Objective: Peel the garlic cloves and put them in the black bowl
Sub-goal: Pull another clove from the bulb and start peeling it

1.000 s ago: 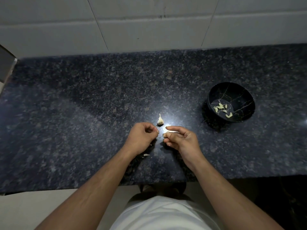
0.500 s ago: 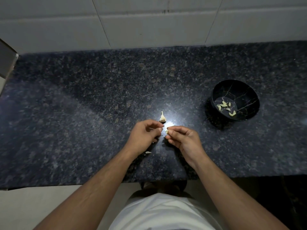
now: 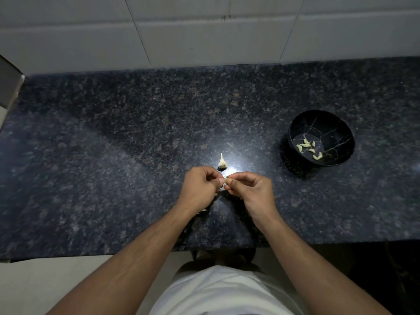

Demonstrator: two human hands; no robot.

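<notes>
My left hand (image 3: 200,189) and my right hand (image 3: 250,189) meet fingertip to fingertip over the counter's middle, and together they pinch a small garlic clove (image 3: 225,180) that is mostly hidden between the fingers. Just beyond the hands, the rest of the garlic bulb (image 3: 222,163) with its pointed stem stands on the dark granite counter (image 3: 113,167). The black bowl (image 3: 341,123) with thin white veins sits to the right and holds several peeled cloves (image 3: 306,147).
A scrap of garlic skin (image 3: 204,210) lies on the counter under my left wrist. White wall tiles (image 3: 204,37) rise behind the counter. The counter's front edge runs just below my forearms. A grey object (image 3: 9,87) juts in at the far left.
My two hands have come together from a small gap. The left fingertips now touch the clove that the right hand was holding.
</notes>
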